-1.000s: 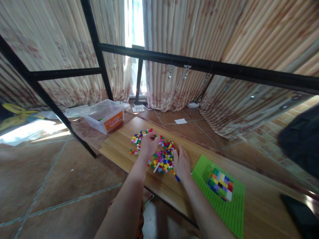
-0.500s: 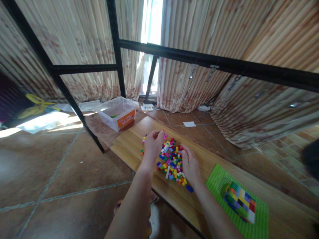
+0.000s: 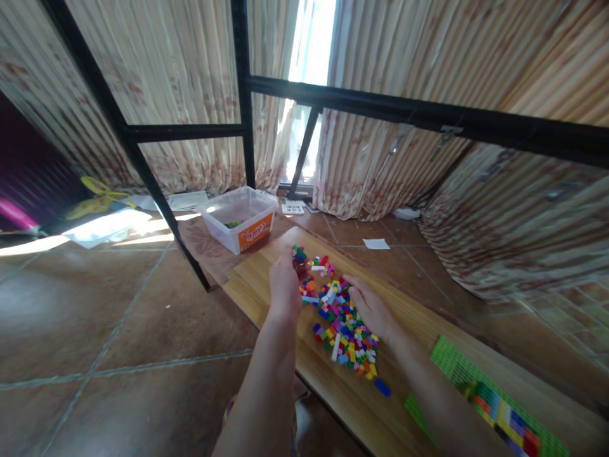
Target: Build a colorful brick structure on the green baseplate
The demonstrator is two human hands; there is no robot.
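A loose pile of small colourful toy bricks (image 3: 343,324) lies on the wooden bench. At its far left end is my left hand (image 3: 285,285), cupped with its fingers apart beside several scattered bricks (image 3: 309,291). Close to that hand's thumb sit green and blue bricks (image 3: 299,254); whether it touches them I cannot tell. My right hand (image 3: 373,311) rests along the pile's right side, fingers stretched and holding nothing. Partly behind my right forearm is a green baseplate (image 3: 445,355) bearing a multicoloured brick build (image 3: 507,416).
The wooden bench (image 3: 266,273) runs diagonally. Past its far end stands a clear plastic box (image 3: 219,228) with an orange label and green pieces inside. A black metal frame (image 3: 404,108) crosses before the curtains (image 3: 371,165). White paper (image 3: 376,244) lies on the tiled floor.
My left hand has moved left off the bricks and opened from its closed-up pose, uncovering bricks beneath. My right hand stays beside the pile. The whole view has shifted, so things appear farther right.
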